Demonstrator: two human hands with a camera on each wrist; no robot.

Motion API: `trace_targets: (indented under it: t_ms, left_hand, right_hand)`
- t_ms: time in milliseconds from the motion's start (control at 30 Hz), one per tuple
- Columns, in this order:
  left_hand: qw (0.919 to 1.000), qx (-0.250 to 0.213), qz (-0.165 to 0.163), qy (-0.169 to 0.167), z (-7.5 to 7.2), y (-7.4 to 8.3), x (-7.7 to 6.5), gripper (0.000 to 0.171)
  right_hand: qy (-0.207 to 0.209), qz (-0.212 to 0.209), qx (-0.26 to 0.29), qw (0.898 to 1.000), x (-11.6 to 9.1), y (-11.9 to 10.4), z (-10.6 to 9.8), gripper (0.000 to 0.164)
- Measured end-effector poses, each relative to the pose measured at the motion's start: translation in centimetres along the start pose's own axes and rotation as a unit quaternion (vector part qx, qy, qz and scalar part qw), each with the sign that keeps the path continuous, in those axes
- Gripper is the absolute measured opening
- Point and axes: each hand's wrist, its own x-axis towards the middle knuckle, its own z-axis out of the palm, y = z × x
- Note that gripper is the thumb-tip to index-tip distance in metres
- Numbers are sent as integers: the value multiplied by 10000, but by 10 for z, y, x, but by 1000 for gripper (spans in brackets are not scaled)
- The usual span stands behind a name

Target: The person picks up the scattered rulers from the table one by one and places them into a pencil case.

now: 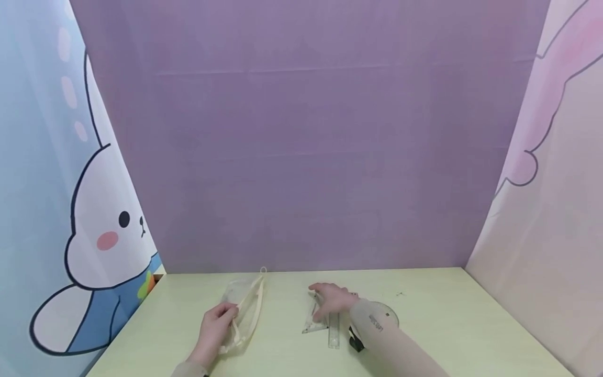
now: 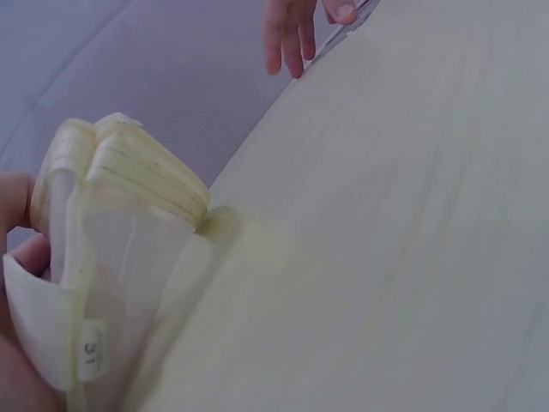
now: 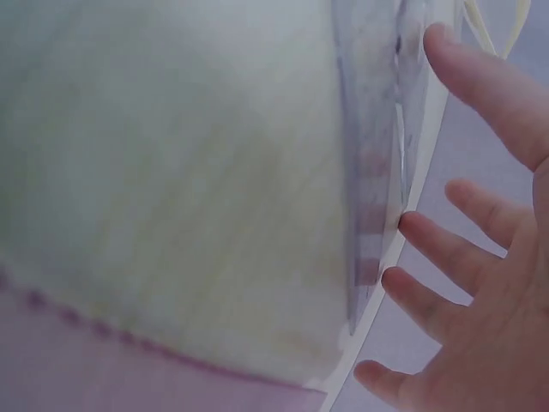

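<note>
My left hand [image 1: 215, 327] grips the side of a see-through pouch [image 1: 252, 309] with cream edging and a small ring at its far end. In the left wrist view the pouch [image 2: 129, 236] bulges open near its cream band, and a small white label [image 2: 93, 350] reads 31. My right hand [image 1: 333, 299], fingers spread, hovers over a clear set square [image 1: 308, 325] and a clear ruler [image 1: 334, 337] lying side by side. The right wrist view shows the fingertips [image 3: 416, 225] close to the clear ruler's edge; whether they touch is uncertain.
A clear round-edged piece, like a protractor [image 1: 391, 314], lies partly under my right sleeve [image 1: 377, 324]. A small black object [image 1: 356, 340] sits beside that sleeve. Small dark marks [image 1: 400, 294] show farther right on the table [image 1: 447, 324]. A purple curtain [image 1: 301, 157] stands behind.
</note>
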Motion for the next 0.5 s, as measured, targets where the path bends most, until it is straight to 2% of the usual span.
trace_targets:
  t_ms: [100, 267, 500]
  left_hand:
    - [10000, 11, -15, -9, -1, -2, 0, 18]
    - [9999, 63, -80, -6, -2, -4, -1, 21]
    - [10000, 67, -9, 7, 0, -3, 0, 21]
  right_hand:
    - [71, 41, -144, 9999, 0, -2, 2, 86]
    - [69, -89, -173, 9998, -1, -7, 4, 85]
    - [130, -300, -133, 9994, 3, -6, 2, 83]
